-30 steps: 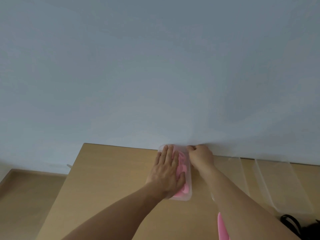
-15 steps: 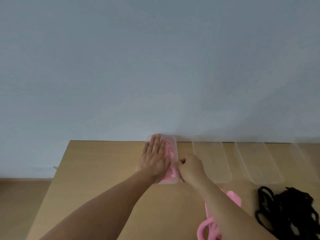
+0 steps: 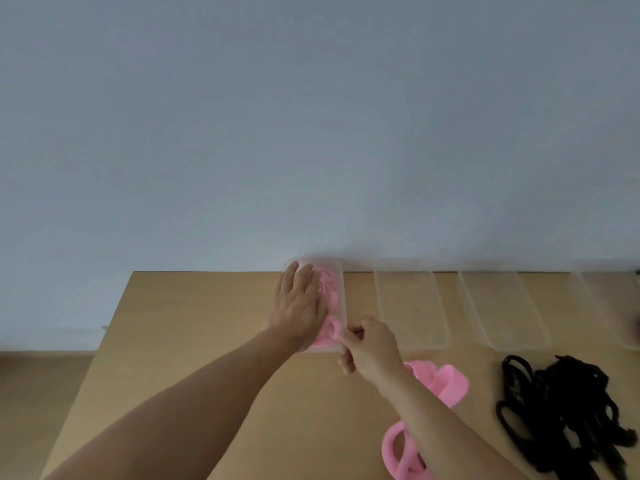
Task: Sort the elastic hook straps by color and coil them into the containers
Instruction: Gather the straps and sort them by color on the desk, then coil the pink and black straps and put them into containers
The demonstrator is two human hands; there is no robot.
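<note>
A single wide-angle view comes from a camera on the person's head. It faces forward and slightly down across a wooden table (image 3: 194, 341) toward a plain wall (image 3: 311, 116), which fills more than the upper half. Both forearms enter from the bottom edge, and the left hand (image 3: 298, 306) and right hand (image 3: 372, 344) lie at arm's length, near the table's far edge.

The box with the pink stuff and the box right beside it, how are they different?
The pink-filled box holds coiled pink straps; the neighbouring box looks empty. The left hand lies flat on the pink-filled box; no hand touches the neighbouring box. Both are clear, long plastic boxes.
</note>
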